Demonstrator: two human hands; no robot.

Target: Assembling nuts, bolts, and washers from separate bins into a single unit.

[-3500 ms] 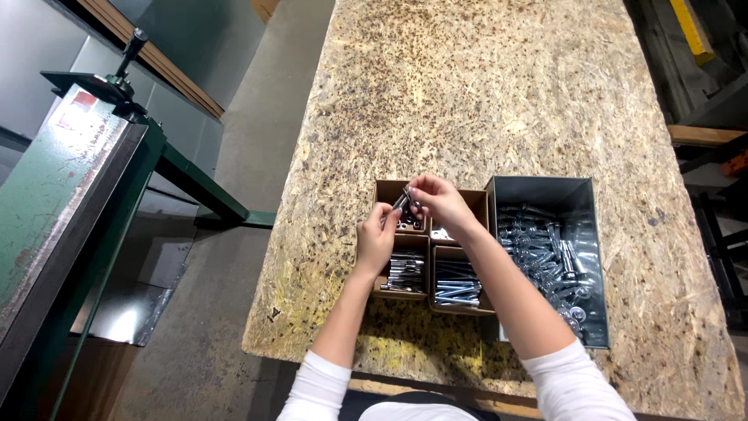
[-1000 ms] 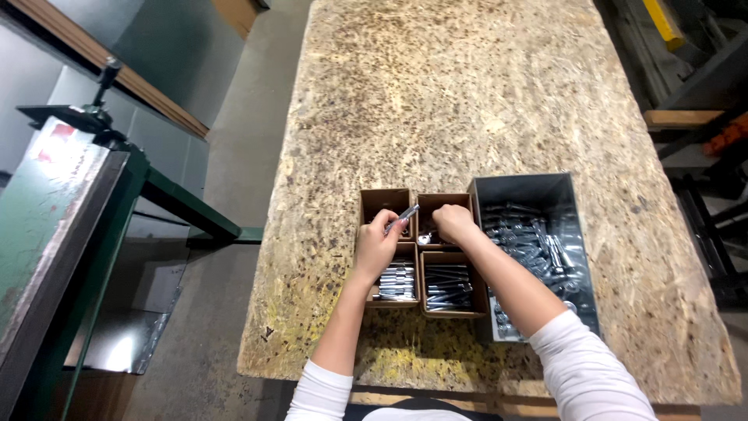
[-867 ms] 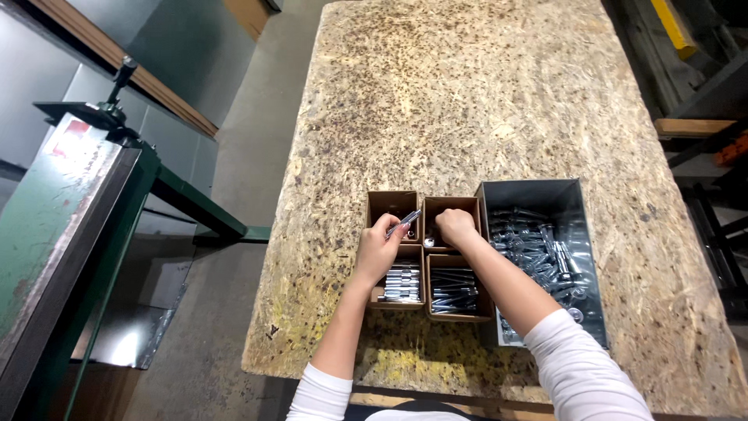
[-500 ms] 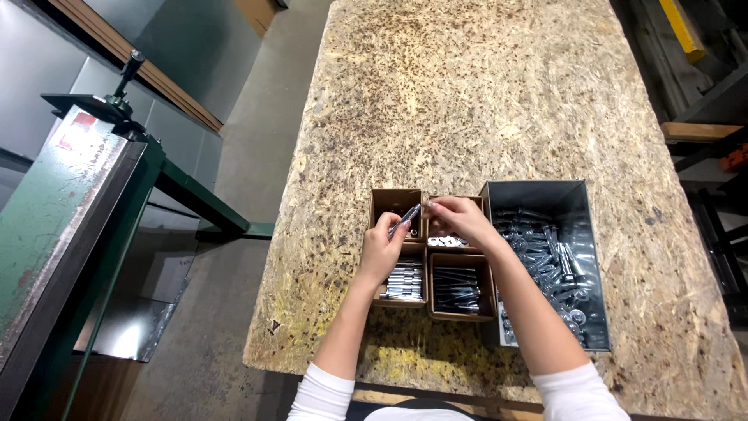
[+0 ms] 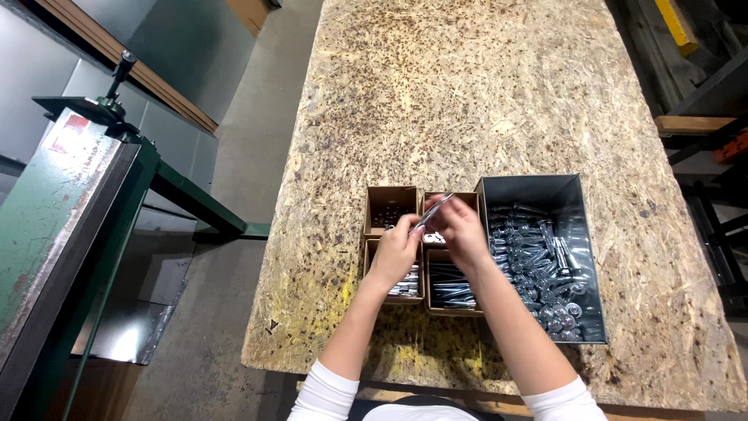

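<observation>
Two hands hold one long bolt above the small boxes.

Compared with a moment ago, the right hand point(image 5: 461, 231) has come back from the grey metal bin point(image 5: 545, 257) and now meets the left hand point(image 5: 396, 251) on the bolt point(image 5: 433, 210), so both grasp it together. The bolt is over the cardboard boxes point(image 5: 391, 207) on the tabletop point(image 5: 467, 93). Its long axis lies diagonally, the free end pointing up and to the right, away from the person; which end is the head I cannot tell.
</observation>
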